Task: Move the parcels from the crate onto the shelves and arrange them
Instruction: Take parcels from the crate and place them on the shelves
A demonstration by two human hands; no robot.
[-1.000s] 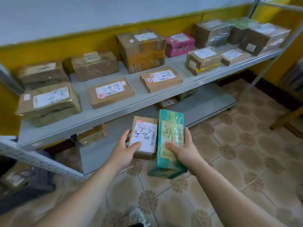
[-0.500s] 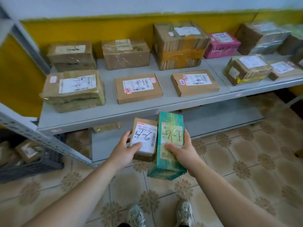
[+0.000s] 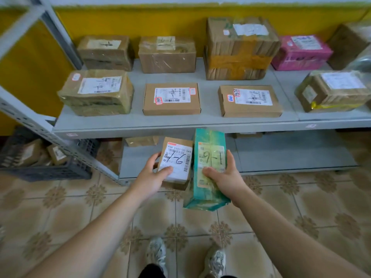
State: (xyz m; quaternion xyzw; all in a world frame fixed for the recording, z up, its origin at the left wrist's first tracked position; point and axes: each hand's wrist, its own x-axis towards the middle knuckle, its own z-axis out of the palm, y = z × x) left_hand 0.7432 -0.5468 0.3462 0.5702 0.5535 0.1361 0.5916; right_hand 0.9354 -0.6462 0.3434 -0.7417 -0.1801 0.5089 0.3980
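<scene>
My left hand (image 3: 153,176) grips a small brown parcel (image 3: 177,157) with a white label marked by hand. My right hand (image 3: 226,177) grips a long teal parcel (image 3: 208,146) with a yellowish label. Both are held side by side, just in front of and below the grey shelf (image 3: 180,122). On that shelf lie several brown cardboard parcels (image 3: 171,99) in two rows and a pink box (image 3: 301,52). A dark plastic crate (image 3: 46,169) with brown parcels inside stands on the floor at the left, behind the shelf post.
A lower grey shelf (image 3: 281,155) runs beneath, with small brown parcels at its back. A slanted metal post (image 3: 60,139) crosses at the left. Yellow wall behind. Patterned floor tiles and my two shoes (image 3: 156,252) are below.
The view swung left and closer to the shelf, so the crate now shows at the left. Both hands still hold the same two parcels, with no visible shift in grip.
</scene>
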